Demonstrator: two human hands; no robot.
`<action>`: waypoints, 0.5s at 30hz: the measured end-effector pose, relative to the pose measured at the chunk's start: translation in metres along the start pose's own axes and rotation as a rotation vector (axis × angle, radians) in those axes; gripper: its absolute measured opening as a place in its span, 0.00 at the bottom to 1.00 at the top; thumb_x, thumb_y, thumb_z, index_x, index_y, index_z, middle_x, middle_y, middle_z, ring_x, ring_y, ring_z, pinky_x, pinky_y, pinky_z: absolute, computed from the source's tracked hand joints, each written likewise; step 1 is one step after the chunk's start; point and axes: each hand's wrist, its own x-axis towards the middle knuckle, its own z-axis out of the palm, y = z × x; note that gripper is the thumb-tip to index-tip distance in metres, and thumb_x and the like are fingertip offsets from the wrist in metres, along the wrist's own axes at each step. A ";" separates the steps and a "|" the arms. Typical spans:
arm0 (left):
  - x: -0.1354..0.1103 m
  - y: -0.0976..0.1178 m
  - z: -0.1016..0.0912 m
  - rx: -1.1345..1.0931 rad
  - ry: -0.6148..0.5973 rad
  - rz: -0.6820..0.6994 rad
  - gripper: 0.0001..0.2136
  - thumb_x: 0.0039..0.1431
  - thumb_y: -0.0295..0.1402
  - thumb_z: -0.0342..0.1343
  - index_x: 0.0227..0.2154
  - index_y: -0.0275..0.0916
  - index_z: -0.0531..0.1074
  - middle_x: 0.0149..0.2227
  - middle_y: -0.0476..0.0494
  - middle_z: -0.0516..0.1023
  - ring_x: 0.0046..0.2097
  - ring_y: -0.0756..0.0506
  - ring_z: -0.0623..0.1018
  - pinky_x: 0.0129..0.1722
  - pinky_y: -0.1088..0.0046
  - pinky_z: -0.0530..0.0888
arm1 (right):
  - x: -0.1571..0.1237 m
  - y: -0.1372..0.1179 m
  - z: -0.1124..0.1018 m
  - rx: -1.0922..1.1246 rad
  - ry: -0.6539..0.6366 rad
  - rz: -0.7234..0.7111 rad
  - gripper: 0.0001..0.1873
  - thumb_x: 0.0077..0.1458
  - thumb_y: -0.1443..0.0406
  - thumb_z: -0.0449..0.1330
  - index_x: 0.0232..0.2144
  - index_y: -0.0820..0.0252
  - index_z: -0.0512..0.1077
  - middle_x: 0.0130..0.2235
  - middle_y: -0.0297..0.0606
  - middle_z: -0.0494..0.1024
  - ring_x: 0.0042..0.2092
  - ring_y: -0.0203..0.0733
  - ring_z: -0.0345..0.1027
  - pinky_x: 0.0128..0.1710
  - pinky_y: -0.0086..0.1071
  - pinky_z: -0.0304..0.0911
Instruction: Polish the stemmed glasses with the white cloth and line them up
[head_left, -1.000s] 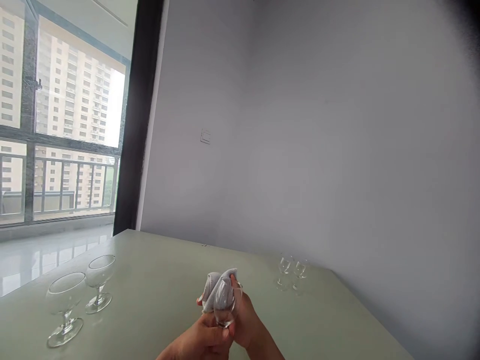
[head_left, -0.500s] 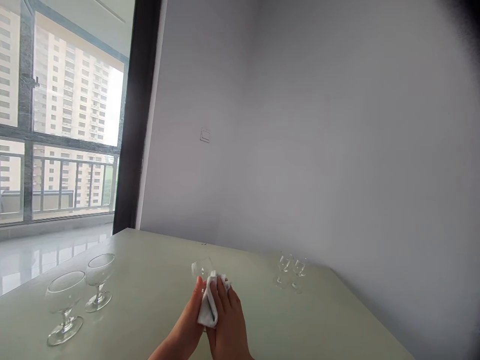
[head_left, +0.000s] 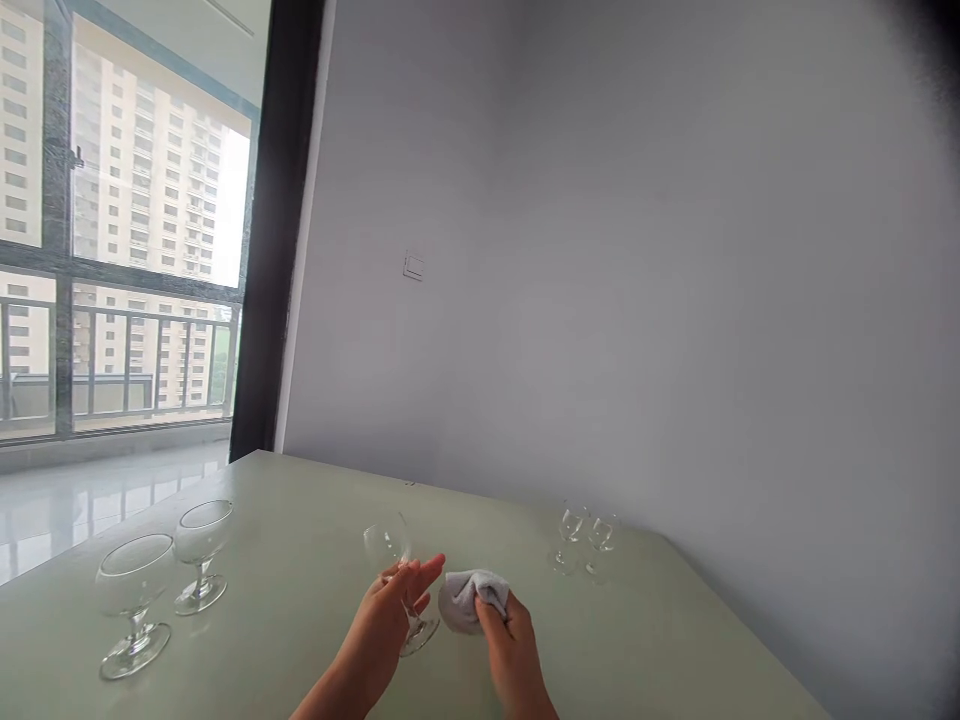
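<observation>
A clear stemmed glass point(head_left: 390, 560) stands upright on the pale green table point(head_left: 300, 560), its foot near the middle front. My left hand point(head_left: 390, 615) is beside its stem with the fingers stretched out, touching or just off the glass. My right hand point(head_left: 506, 650) is to the right of it, fingers closed on a crumpled white cloth point(head_left: 465, 598) that rests on the table.
Two large round-bowled glasses point(head_left: 135, 605) point(head_left: 201, 550) stand at the left of the table. Two small stemmed glasses point(head_left: 570, 535) point(head_left: 600, 540) stand at the back right near the grey wall. A window with a railing is at the left.
The glass was held and wiped with the cloth in both hands; it now stands on the table. My left hand has opened off it and my right hand has drawn the cloth away to the right.
</observation>
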 end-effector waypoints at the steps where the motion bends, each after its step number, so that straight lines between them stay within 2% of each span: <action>1: -0.002 0.001 0.001 -0.007 -0.017 -0.009 0.09 0.56 0.39 0.55 0.27 0.39 0.67 0.46 0.36 0.78 0.52 0.40 0.73 0.51 0.61 0.65 | 0.000 -0.001 0.001 0.026 -0.034 -0.047 0.13 0.55 0.56 0.53 0.32 0.58 0.71 0.32 0.38 0.74 0.35 0.43 0.66 0.38 0.34 0.61; 3: -0.007 0.004 0.005 0.001 -0.043 -0.050 0.10 0.55 0.40 0.56 0.30 0.39 0.69 0.46 0.37 0.78 0.46 0.41 0.76 0.45 0.63 0.68 | -0.002 0.000 0.008 0.047 -0.152 -0.140 0.12 0.52 0.57 0.56 0.34 0.58 0.71 0.34 0.37 0.73 0.36 0.42 0.64 0.38 0.33 0.59; 4: -0.010 0.006 0.007 0.007 -0.050 -0.069 0.11 0.54 0.41 0.56 0.33 0.37 0.71 0.46 0.37 0.78 0.44 0.41 0.77 0.43 0.64 0.69 | -0.002 0.001 0.013 0.048 -0.177 -0.121 0.12 0.51 0.56 0.57 0.32 0.58 0.71 0.32 0.36 0.72 0.34 0.41 0.63 0.35 0.32 0.59; 5: -0.013 0.008 0.008 0.016 -0.058 -0.090 0.14 0.55 0.42 0.55 0.37 0.36 0.72 0.46 0.37 0.78 0.42 0.42 0.77 0.41 0.65 0.69 | -0.002 0.003 0.018 0.057 -0.167 -0.050 0.12 0.49 0.55 0.58 0.28 0.59 0.70 0.28 0.34 0.70 0.31 0.39 0.62 0.33 0.31 0.58; 7: -0.016 0.010 0.011 0.011 -0.085 -0.114 0.18 0.56 0.43 0.53 0.41 0.33 0.73 0.42 0.36 0.78 0.40 0.43 0.76 0.40 0.66 0.70 | 0.000 0.004 0.028 0.159 -0.093 0.202 0.16 0.48 0.52 0.58 0.23 0.59 0.67 0.23 0.31 0.66 0.28 0.37 0.59 0.29 0.30 0.56; 10: -0.015 0.009 0.010 -0.044 -0.038 -0.072 0.19 0.54 0.44 0.54 0.41 0.34 0.74 0.42 0.38 0.77 0.41 0.42 0.75 0.40 0.66 0.70 | 0.003 0.003 0.040 0.481 -0.008 0.576 0.18 0.44 0.50 0.60 0.29 0.58 0.70 0.26 0.32 0.70 0.29 0.38 0.63 0.26 0.28 0.57; 12: -0.012 0.005 0.008 -0.050 0.069 0.030 0.15 0.51 0.44 0.58 0.36 0.38 0.75 0.45 0.41 0.76 0.43 0.43 0.74 0.41 0.67 0.70 | 0.003 0.003 0.048 0.678 0.011 0.696 0.21 0.41 0.50 0.61 0.34 0.57 0.70 0.29 0.34 0.74 0.30 0.39 0.66 0.24 0.27 0.57; 15: -0.010 0.001 0.006 0.092 0.160 0.214 0.11 0.50 0.43 0.60 0.27 0.41 0.70 0.46 0.45 0.76 0.46 0.44 0.72 0.43 0.70 0.68 | -0.002 0.005 0.061 0.848 0.002 0.767 0.22 0.37 0.50 0.62 0.32 0.57 0.70 0.29 0.36 0.76 0.28 0.39 0.68 0.22 0.28 0.56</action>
